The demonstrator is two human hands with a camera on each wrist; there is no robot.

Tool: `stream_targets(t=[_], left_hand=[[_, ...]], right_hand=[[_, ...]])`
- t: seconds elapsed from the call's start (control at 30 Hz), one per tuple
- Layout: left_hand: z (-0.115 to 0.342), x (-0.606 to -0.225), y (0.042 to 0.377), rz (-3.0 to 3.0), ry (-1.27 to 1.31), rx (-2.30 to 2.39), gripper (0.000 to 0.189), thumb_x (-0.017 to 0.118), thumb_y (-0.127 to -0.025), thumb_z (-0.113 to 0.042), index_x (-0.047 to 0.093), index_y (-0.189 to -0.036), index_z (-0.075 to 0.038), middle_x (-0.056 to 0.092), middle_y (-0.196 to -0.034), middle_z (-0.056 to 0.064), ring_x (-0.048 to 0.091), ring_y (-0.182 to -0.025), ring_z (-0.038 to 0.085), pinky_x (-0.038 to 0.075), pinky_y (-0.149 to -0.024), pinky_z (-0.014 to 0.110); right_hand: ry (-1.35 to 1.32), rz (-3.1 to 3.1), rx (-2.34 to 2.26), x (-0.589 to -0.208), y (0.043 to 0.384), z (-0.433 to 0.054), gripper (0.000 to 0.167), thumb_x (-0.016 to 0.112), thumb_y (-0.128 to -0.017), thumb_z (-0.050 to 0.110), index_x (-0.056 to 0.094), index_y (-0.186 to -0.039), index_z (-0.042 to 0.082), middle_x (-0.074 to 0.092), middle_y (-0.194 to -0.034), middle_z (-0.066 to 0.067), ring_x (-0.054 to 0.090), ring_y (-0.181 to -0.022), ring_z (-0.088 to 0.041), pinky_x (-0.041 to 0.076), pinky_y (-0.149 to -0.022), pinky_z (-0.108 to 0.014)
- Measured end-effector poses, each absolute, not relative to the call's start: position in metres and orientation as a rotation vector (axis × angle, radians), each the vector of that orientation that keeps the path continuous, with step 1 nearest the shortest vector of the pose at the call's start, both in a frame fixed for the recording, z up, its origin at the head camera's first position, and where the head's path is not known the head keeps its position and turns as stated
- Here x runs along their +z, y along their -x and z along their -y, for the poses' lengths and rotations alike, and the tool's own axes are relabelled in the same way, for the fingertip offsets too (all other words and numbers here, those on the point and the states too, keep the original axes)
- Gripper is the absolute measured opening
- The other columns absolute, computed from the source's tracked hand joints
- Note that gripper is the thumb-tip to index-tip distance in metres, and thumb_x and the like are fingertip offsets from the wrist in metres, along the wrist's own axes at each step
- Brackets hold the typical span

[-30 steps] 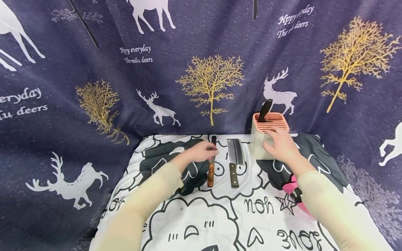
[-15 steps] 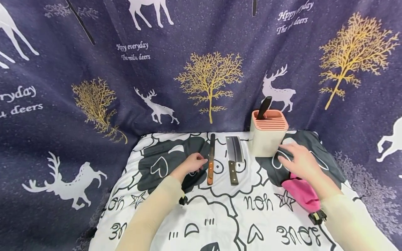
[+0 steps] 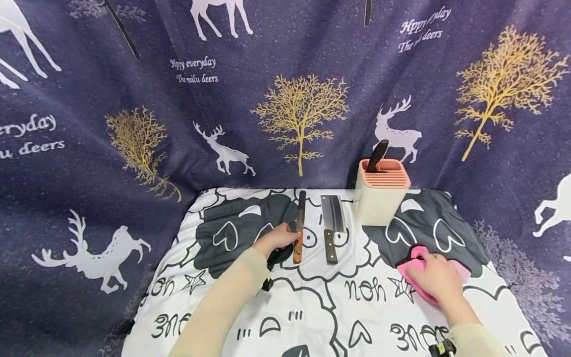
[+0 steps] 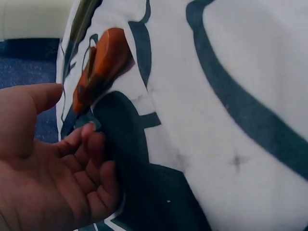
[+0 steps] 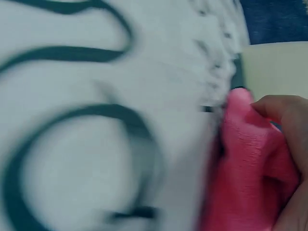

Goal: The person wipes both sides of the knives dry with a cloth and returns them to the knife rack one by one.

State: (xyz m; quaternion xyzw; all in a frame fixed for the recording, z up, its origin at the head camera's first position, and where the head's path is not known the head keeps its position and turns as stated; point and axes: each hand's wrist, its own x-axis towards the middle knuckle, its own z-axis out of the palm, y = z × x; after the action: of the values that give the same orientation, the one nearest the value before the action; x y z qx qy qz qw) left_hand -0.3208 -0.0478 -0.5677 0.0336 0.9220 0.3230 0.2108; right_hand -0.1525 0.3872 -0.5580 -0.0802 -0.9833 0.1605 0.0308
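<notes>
A long narrow knife (image 3: 301,213) with an orange-brown wooden handle (image 4: 108,57) lies on the patterned cloth. Beside that handle is my left hand (image 3: 278,238), its thumb and loosely bent fingers apart and holding nothing in the left wrist view. To the knife's right lies a cleaver (image 3: 332,213) with a dark wooden handle, its blade toward the back. My right hand (image 3: 439,277) grips a pink cloth (image 5: 245,144) at the right, with the thumb pressed on its bunched upper part. The palm and sleeve hide some of the pink cloth.
A cream knife block (image 3: 381,204) with an orange slotted top stands at the back right. One black-handled knife (image 3: 378,152) sits upright in it. Behind everything hangs a dark blue curtain (image 3: 276,44) with deer and trees. A black-and-white sheet (image 3: 308,297) covers the surface.
My right hand has come from the knife block down to the pink cloth and taken hold of it. My left hand has slid from the knife's blade toward its handle.
</notes>
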Motion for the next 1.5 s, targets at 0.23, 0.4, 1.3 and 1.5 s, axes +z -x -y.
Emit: stream_targets(t=[0.23,0.4,1.3,1.5], left_hand=[[0.048,-0.568,0.323,-2.565,-0.114,0.842,0.041,0.064,-0.097,-0.047,0.058,-0.105,-0.007,0.061,-0.097,0.01,0.061,-0.078,0.023,0.054,-0.063,0.038],[0.044,-0.568,0.323,-2.611,-0.183,0.778,0.067,0.068,-0.092,-0.048,0.058,-0.132,0.005,0.063,-0.134,0.021,0.064,-0.121,0.034,0.055,-0.101,0.042],[0.04,-0.56,0.314,-2.595,-0.098,0.798,0.055,0.068,-0.088,-0.038,0.062,-0.123,0.005,0.066,-0.12,0.018,0.062,-0.101,0.028,0.056,-0.094,0.04],[0.042,-0.557,0.316,-2.571,-0.092,0.811,0.042,0.069,-0.088,-0.037,0.063,-0.106,0.0,0.062,-0.095,0.012,0.06,-0.083,0.026,0.053,-0.075,0.037]], right_hand=[[0.268,2.966,0.574,-0.58,0.146,-0.383,0.074,0.075,-0.082,0.043,0.055,-0.138,-0.001,0.046,-0.14,-0.037,0.046,-0.118,-0.067,0.036,-0.093,-0.077],[0.274,2.963,0.608,-0.583,0.145,-0.386,0.081,0.078,-0.079,0.046,0.053,-0.14,0.0,0.043,-0.143,-0.037,0.045,-0.119,-0.07,0.032,-0.094,-0.079],[0.355,2.899,0.669,-0.591,0.143,-0.385,0.063,0.068,-0.088,0.035,0.055,-0.14,0.001,0.044,-0.147,-0.035,0.043,-0.123,-0.067,0.032,-0.095,-0.077],[0.344,2.888,0.663,-0.59,0.144,-0.385,0.061,0.067,-0.088,0.033,0.056,-0.139,-0.001,0.045,-0.146,-0.034,0.044,-0.123,-0.066,0.033,-0.094,-0.077]])
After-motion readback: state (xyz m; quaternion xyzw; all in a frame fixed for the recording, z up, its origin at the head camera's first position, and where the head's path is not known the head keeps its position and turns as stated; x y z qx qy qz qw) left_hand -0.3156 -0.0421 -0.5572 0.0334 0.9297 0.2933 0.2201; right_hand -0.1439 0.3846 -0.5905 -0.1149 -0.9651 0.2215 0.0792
